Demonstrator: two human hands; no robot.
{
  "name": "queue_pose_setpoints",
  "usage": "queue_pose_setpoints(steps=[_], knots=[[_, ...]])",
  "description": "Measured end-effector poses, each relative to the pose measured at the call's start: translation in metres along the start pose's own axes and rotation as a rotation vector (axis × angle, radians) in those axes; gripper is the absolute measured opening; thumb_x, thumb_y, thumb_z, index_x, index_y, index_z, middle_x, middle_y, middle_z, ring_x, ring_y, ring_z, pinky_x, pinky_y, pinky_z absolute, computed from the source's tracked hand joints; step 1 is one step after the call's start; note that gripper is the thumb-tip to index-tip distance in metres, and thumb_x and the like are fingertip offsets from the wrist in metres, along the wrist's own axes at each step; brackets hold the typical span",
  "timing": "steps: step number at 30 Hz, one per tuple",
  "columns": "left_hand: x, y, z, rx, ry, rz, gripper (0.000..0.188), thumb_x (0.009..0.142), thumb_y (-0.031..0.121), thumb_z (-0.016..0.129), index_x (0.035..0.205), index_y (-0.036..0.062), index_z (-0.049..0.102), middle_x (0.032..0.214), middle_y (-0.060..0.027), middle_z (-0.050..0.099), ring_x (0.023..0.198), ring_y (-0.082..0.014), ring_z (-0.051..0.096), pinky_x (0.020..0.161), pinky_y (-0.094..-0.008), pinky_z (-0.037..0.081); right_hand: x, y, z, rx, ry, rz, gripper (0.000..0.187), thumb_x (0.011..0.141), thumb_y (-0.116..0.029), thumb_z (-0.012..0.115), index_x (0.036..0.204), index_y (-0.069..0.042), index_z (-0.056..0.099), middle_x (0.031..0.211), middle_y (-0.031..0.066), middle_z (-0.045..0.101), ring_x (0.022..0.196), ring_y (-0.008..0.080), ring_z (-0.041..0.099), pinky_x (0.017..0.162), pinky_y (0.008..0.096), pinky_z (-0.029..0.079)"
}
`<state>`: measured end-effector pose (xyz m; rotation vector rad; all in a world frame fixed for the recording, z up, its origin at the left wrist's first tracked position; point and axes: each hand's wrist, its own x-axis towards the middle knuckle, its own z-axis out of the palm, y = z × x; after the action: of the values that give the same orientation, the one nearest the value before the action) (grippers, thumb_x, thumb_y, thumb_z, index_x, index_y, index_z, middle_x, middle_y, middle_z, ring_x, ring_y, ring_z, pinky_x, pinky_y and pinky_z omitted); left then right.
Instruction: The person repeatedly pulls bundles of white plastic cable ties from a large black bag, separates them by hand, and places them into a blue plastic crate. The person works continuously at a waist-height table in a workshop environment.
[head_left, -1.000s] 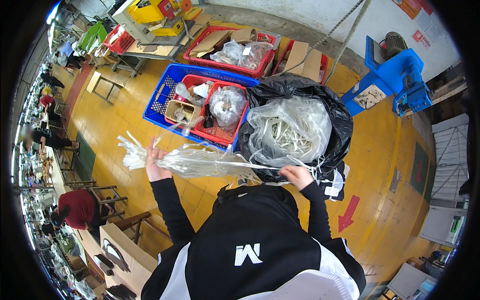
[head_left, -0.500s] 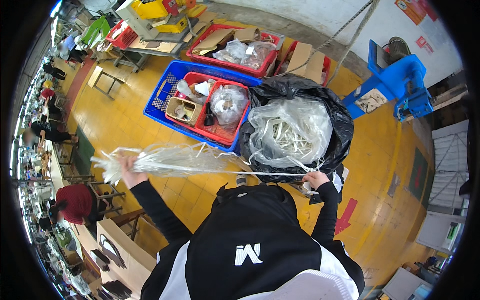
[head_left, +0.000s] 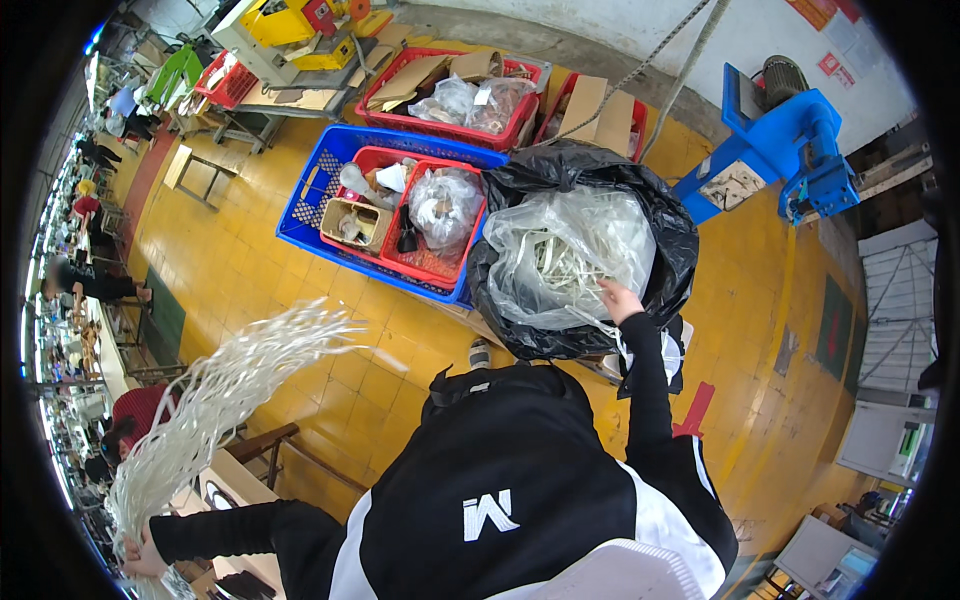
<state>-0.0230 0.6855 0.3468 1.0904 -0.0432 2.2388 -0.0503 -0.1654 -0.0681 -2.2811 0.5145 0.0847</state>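
My left hand [head_left: 146, 556], at the lower left with the arm stretched out sideways, is closed around one end of a long bundle of thin white strips [head_left: 215, 395]. The strips fan out loosely up and to the right, their free ends in the air. My right hand [head_left: 622, 300] is over the right side of a clear plastic bag [head_left: 622, 225], fingers stretched toward a heap of similar white strips [head_left: 560, 262] inside. Whether the fingertips touch them I cannot tell. A black plastic bag [head_left: 678, 235] surrounds the clear one.
Left of the bags is a blue crate [head_left: 300, 222] holding red baskets [head_left: 440, 262] with bagged items. Behind stand red crates [head_left: 512, 140] with cardboard. A blue machine [head_left: 765, 150] is at the right. A wooden table [head_left: 262, 490] and seated people are at the left.
My left hand has swung the bundle down and left, away from the bags. My right hand has let go of the stretched strip and moved up over the bag.
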Motion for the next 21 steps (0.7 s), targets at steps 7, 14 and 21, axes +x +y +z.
queue_pose_setpoints(steps=[7, 14, 21], knots=[[-0.135, -0.006, 0.006, -0.186, -0.354, -0.845, 0.026, 0.085, 0.027, 0.051, 0.067, 0.0084, 0.050, 0.056, -0.0035, 0.047, 0.050, -0.0133, 0.045, 0.047, -0.0270, 0.039, 0.058, 0.050, 0.051, -0.516, -0.164, 0.243, 0.019, 0.078, -0.016, 0.053, 0.090, -0.007, 0.063, 0.092, 0.0183, 0.062, 0.088, 0.0335, 0.060, 0.083, 0.0417, 0.045], [-0.383, 0.066, -0.069, -0.202, -0.900, -1.884, 0.025, 0.090, 0.034, 0.048, 0.074, 0.0155, 0.048, 0.051, 0.0006, 0.040, 0.043, -0.0087, 0.036, 0.038, -0.0223, 0.030, -0.004, -0.120, 0.011, -0.379, 0.657, -0.519, 0.020, 0.085, -0.022, 0.052, 0.080, -0.006, 0.063, 0.066, 0.0097, 0.060, 0.061, 0.0270, 0.058, 0.062, 0.0387, 0.044], [-0.486, 0.276, 0.019, -0.501, -1.668, -1.892, 0.050, 0.092, 0.044, 0.037, 0.111, 0.0018, 0.055, 0.108, -0.0116, 0.059, 0.058, -0.0062, 0.044, 0.052, -0.0184, 0.035, -0.044, -0.244, 0.035, 0.474, -0.191, -0.292, 0.020, 0.090, -0.019, 0.045, 0.087, -0.004, 0.058, 0.065, 0.0115, 0.058, 0.058, 0.0221, 0.058, 0.055, 0.0327, 0.044]])
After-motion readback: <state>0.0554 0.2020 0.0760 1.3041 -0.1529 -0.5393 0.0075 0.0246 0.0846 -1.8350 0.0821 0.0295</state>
